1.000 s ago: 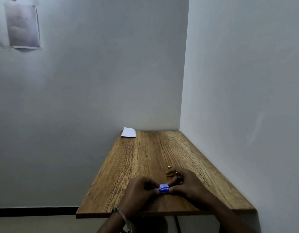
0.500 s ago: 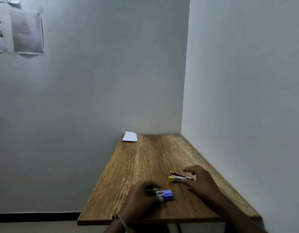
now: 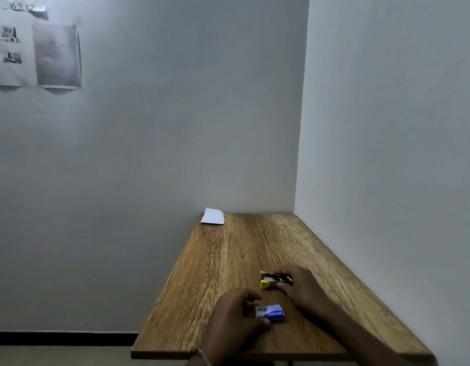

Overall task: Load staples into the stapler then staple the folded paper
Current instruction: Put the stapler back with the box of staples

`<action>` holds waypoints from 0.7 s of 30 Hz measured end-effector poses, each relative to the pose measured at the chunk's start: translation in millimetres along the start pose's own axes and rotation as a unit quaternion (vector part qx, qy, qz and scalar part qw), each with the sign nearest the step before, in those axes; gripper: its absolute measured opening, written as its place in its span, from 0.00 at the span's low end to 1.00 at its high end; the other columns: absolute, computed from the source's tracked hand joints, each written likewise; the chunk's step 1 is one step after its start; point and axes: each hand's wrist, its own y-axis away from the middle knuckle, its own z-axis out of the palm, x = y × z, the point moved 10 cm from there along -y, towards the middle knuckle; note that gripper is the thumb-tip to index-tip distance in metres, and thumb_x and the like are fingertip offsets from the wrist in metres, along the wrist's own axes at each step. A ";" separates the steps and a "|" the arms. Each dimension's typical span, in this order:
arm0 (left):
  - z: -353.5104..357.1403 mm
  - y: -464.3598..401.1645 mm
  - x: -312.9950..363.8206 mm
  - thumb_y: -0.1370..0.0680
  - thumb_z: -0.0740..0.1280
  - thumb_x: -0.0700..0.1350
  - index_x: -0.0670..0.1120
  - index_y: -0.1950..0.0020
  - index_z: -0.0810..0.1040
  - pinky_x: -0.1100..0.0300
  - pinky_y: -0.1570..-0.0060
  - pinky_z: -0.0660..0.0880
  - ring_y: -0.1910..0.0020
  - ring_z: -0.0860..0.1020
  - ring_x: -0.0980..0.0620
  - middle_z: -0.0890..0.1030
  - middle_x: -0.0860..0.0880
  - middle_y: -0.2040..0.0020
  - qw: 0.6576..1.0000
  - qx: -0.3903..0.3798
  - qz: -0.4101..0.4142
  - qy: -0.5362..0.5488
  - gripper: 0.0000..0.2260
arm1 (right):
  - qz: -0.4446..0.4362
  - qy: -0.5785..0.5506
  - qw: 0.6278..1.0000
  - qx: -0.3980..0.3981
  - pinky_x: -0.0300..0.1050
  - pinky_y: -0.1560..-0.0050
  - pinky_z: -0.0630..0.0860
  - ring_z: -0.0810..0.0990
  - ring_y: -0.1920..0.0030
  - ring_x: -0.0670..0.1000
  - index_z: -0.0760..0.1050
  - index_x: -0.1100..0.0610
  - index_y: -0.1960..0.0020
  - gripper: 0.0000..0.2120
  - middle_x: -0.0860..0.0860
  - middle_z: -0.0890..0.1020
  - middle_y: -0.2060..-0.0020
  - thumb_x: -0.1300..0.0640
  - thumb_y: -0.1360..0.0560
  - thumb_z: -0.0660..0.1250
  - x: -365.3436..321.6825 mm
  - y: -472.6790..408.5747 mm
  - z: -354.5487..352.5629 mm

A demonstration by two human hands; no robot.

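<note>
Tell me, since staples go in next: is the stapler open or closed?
Open, it seems: the stapler lies on the table with its dark top arm angled off the yellow base, the right hand gripping it.

A wooden counter (image 3: 255, 249) with a pronounced grain fits into the corner of a dim room, its far edge and right side against plain pale grey walls (image 3: 175, 128). On the left wall, high up, printed sheets (image 3: 35, 54) are pinned, one headed with a label reading "WS 12". A black skirting strip (image 3: 62, 338) runs along the wall's base above a pale floor (image 3: 57, 356).
</note>
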 end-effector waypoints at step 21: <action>-0.3 -23.2 15.6 0.27 0.73 0.49 0.56 0.44 0.81 0.70 0.45 0.74 0.47 0.77 0.65 0.82 0.59 0.46 0.999 0.002 0.038 -0.037 0.11 | -0.074 -0.081 0.992 -0.069 0.26 0.53 0.72 0.79 0.48 0.33 0.84 0.43 0.47 0.10 0.37 0.84 0.52 0.50 0.28 0.73 -25.4 43.6 -26.7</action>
